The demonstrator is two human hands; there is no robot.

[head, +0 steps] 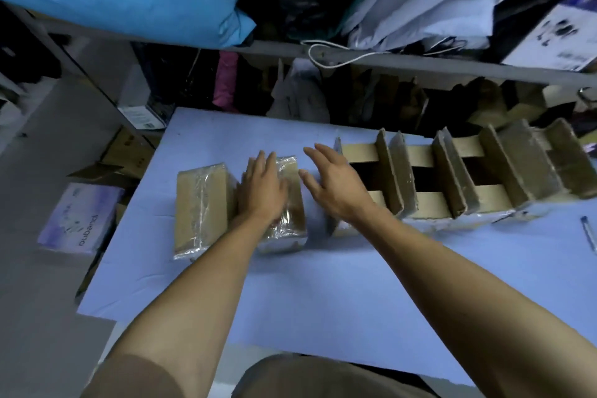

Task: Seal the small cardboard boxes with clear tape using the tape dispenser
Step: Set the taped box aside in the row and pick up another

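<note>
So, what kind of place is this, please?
Probably a small packing or stock room. Taped cardboard boxes and open ones stand in a row on a blue table, and shelves behind hold bags and clothes.

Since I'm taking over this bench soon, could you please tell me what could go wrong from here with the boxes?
1. The left hand rests flat on the second taped box, which sits tight against the first taped box; a push could shove both askew.
2. The right hand hovers by the open boxes, whose raised flaps it might snag.
3. No tape dispenser is in view.
</note>
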